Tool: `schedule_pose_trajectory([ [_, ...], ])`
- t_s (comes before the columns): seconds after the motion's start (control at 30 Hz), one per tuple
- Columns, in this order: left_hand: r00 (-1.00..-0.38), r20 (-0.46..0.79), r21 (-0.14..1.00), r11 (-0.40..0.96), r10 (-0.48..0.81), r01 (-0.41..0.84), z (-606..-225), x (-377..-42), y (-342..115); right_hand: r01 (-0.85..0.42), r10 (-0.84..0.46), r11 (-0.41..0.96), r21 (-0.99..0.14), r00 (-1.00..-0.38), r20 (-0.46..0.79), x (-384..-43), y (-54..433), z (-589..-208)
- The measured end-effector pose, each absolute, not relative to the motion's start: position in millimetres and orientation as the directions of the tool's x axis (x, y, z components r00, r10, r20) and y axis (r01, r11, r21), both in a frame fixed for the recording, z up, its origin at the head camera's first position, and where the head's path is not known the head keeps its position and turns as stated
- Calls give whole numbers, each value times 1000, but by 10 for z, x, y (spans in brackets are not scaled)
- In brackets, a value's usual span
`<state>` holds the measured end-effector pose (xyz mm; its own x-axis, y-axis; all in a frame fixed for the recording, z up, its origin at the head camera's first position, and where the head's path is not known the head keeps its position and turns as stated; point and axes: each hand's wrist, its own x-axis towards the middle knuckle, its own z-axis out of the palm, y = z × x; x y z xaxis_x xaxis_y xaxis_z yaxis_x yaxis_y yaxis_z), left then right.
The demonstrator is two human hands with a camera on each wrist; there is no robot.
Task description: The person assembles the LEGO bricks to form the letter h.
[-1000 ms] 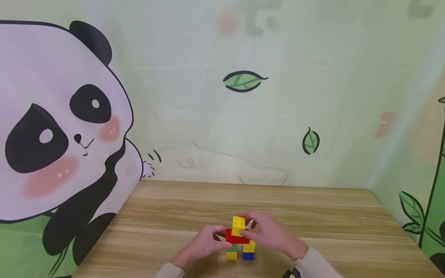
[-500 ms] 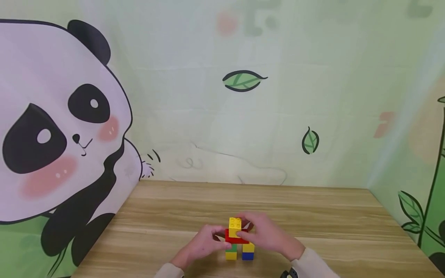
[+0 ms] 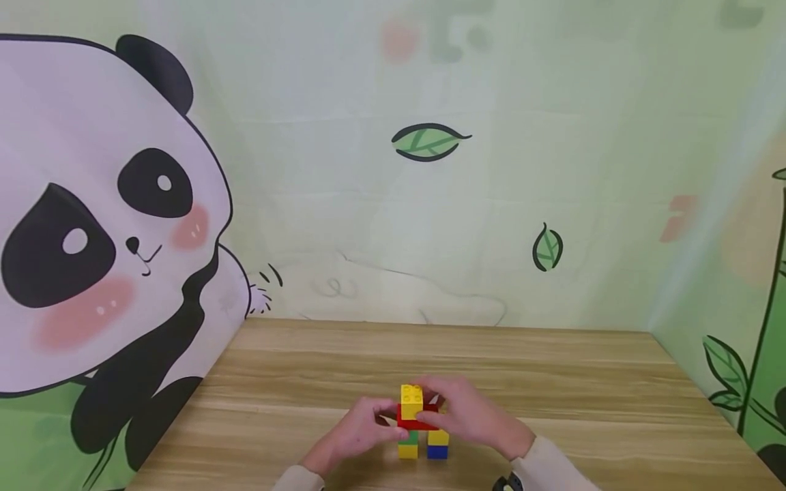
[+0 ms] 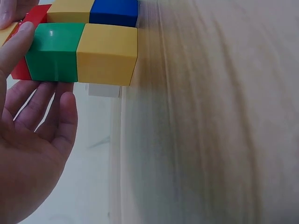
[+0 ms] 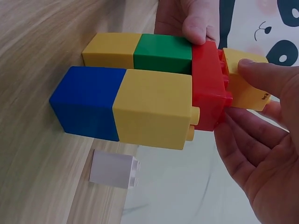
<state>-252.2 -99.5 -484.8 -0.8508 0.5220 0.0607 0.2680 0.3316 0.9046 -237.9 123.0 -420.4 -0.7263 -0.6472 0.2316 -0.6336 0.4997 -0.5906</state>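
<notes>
Your right hand (image 3: 468, 411) pinches the top yellow block (image 5: 243, 88), perhaps touching the red block (image 5: 205, 88) your left hand (image 3: 361, 429) grips.

from my end this looks like a small play-corner sort of booth, though i can't tell whether it sits in a home or a studio. my head view shows a wood-grain surface (image 3: 344, 368) boxed in at left, back and right by a pale green backdrop (image 3: 319, 177), creased like hung cloth. a big cartoon panda (image 3: 147, 225) fills the left side, outlined leaves (image 3: 428, 142) dot the back, and a printed plant (image 3: 727, 368) stands at the right. the toy bricks (image 5: 152, 105) on the surface suit that childlike decor.
</notes>
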Motion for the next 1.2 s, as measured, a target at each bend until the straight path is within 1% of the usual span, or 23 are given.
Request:
schedule_pose_trajectory([
  [0.2,-848,56,908,327,527,263,-4848,-2521,-999,-622,-639,530,-576,-739,211,-2377,1209,-4194],
  [0.5,-840,74,906,316,537,282,-4852,-2524,-992,-643,-648,533,-550,-728,223,-2363,1198,-4213],
  [0.8,-835,93,901,310,543,302,-4849,-2509,-989,-681,-667,561,-471,-709,231,-2352,1180,-4187],
  [1.0,-835,86,900,317,544,299,-4853,-2506,-988,-684,-677,531,-501,-698,235,-2356,1165,-4190],
  [1.2,-835,89,899,317,543,303,-4853,-2505,-990,-645,-660,516,-563,-719,219,-2365,1152,-4201],
])
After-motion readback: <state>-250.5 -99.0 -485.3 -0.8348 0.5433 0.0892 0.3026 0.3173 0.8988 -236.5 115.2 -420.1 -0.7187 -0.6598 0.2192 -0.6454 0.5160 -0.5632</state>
